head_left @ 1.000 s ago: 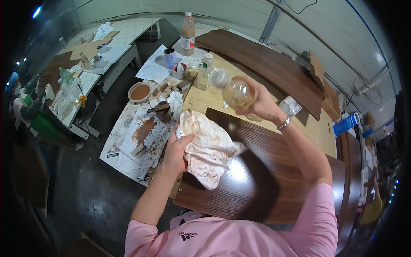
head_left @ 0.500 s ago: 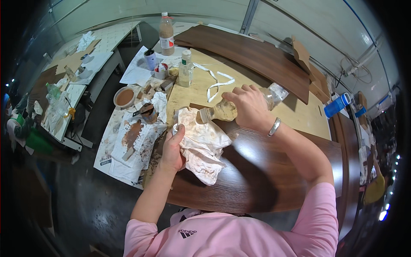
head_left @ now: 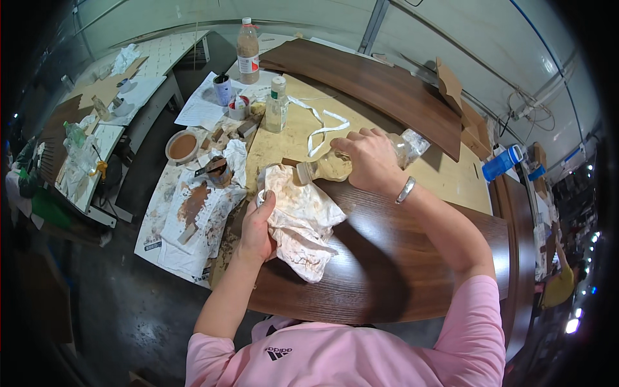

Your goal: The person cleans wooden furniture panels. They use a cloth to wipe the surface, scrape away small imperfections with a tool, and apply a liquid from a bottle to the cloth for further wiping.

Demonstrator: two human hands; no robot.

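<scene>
My left hand (head_left: 258, 227) grips a stained white rag (head_left: 302, 222) with its thumb on top; the cloth hangs over a dark brown wood panel (head_left: 374, 258). In my right hand (head_left: 373, 158) is a clear plastic bottle (head_left: 332, 168), tilted nearly flat, its mouth touching or just above the rag's upper part. The fingers wrap round the bottle's middle, and its base points right. Whether liquid is flowing out cannot be seen. Left of the rag, a small brown-stained can (head_left: 219, 173) stands on stained paper.
Left on the bench are a tub of brown paste (head_left: 182, 147), a standing clear bottle (head_left: 277, 106), a tall bottle (head_left: 248, 55) and a purple-white can (head_left: 223, 90). A curved brown panel (head_left: 367, 87) lies behind. A blue bottle (head_left: 501, 162) is at right, a white strip (head_left: 322, 129) mid-bench.
The view has shifted slightly, so the bench appears a little further left. Both hands keep their grips, and the bottle's mouth stays at the rag.
</scene>
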